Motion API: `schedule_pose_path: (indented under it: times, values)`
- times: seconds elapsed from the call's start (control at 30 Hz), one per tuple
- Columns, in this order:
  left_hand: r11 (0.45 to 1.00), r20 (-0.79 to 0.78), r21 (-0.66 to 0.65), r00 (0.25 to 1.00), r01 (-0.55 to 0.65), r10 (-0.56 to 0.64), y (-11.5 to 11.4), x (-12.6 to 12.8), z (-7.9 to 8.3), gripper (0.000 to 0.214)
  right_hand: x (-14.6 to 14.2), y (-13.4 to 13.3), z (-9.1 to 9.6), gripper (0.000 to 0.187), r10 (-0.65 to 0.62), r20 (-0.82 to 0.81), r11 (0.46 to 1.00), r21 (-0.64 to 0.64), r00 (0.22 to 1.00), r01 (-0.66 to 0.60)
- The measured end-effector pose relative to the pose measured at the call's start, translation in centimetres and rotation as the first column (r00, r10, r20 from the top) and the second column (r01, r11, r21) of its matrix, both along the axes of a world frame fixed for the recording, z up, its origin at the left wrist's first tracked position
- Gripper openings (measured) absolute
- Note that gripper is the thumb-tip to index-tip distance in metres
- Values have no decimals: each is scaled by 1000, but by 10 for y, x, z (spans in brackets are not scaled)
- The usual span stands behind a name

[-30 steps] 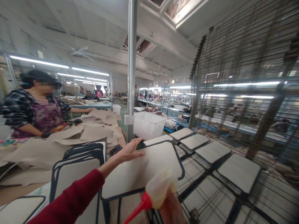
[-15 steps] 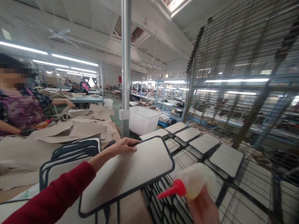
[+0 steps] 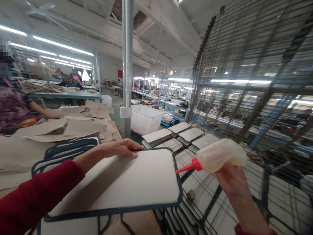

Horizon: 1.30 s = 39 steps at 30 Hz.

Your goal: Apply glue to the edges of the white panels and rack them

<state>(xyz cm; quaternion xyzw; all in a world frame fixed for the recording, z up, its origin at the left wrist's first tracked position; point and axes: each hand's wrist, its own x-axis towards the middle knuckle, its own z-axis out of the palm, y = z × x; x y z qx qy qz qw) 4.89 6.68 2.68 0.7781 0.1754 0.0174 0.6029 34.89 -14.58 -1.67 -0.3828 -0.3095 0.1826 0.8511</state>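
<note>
A white panel with rounded corners and a dark edge binding [image 3: 137, 182] lies tilted in front of me. My left hand [image 3: 124, 148] grips its far edge, thumb on the white face and fingers behind the rim. In my right hand [image 3: 231, 174] is a translucent squeeze bottle with a red nozzle [image 3: 220, 156], tipped to the left. The nozzle's tip is at the panel's right edge, on or just above the dark binding. Pale liquid shows inside the bottle. Several more dark-edged panels [image 3: 73, 147] are piled behind my left forearm.
Panels lie on a wire rack [image 3: 205, 192] at right, with raised wire shelves [image 3: 244, 65] above. A metal post [image 3: 127, 65] and a white bin [image 3: 146, 119] stand ahead. At left, a co-worker [image 3: 14, 101] is beside grey-beige sheets [image 3: 80, 127].
The squeeze bottle has come up and its nozzle now meets the panel's right edge. The panel is held more level and nearer. My view has turned slightly right.
</note>
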Motion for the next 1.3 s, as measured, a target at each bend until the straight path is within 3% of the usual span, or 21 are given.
schedule_pose_path:
  times: [0.23, 0.43, 0.63, 0.9, 1.13, 1.3]
  values:
    - [997, -12, -16, 997, 78, -78, -3, -3, 10, 46, 5, -3, 6, 59, 118, 133, 993, -25, 984, -116]
    - [995, -11, -46, 996, 93, -94, -3, -6, 10, 39, 1, -5, 9, 60, 122, 72, 992, -28, 990, -121]
    - [998, -47, -60, 998, -37, 34, -11, -8, 13, 42, -8, -8, 15, 63, 72, 25, 996, -54, 997, -70]
    - [984, -62, -138, 992, -117, 109, -18, -10, 17, 41, -11, -14, 15, 61, 68, 56, 996, -53, 996, -65]
    - [974, -43, -185, 992, -127, 121, -14, -15, 10, 47, -17, -18, 17, 75, 1, -12, 995, -102, 1000, -2]
    - [970, -16, -184, 987, -160, 160, -7, -20, 3, 51, -18, -21, 10, 65, 37, 18, 998, -41, 999, -36]
